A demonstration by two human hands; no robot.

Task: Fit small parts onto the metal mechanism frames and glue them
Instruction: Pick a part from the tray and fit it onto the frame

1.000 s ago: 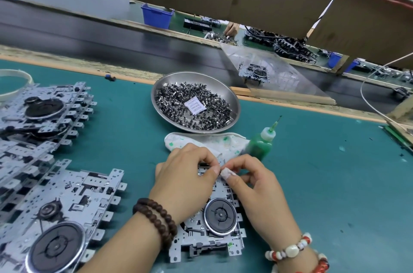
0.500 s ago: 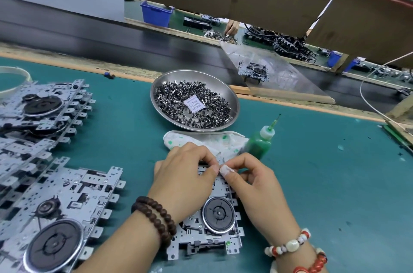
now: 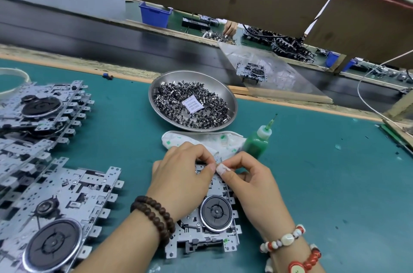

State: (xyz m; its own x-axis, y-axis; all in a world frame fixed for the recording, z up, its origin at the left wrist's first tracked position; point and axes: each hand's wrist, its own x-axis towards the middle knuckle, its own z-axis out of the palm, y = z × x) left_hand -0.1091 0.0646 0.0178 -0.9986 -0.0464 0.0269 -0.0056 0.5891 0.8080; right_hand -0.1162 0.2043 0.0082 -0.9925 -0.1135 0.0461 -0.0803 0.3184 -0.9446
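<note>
Stacked silver metal mechanism frames (image 3: 42, 161) occupy the left of the green tabletop (image 3: 324, 183). At centre, the left hand (image 3: 181, 174) and right hand (image 3: 252, 181), fingertips curled and meeting, pinch at the far edge of one silver metal frame with a black round wheel (image 3: 207, 228); whatever they pinch is hidden. Beyond lie a round steel dish of small dark parts (image 3: 230, 102), a white stained cloth (image 3: 214, 138) and, right, a green glue bottle (image 3: 257, 142).

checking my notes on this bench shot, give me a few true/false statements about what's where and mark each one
1. Both hands, left hand and right hand, meet over the metal frame. True.
2. The green glue bottle is in the right hand. False: it stands on the mat, untouched.
3. The steel bowl holds small dark parts. True.
4. The stained cloth lies in the bowl. False: it lies on the mat before the bowl.
5. More frames are stacked at left. True.
</note>
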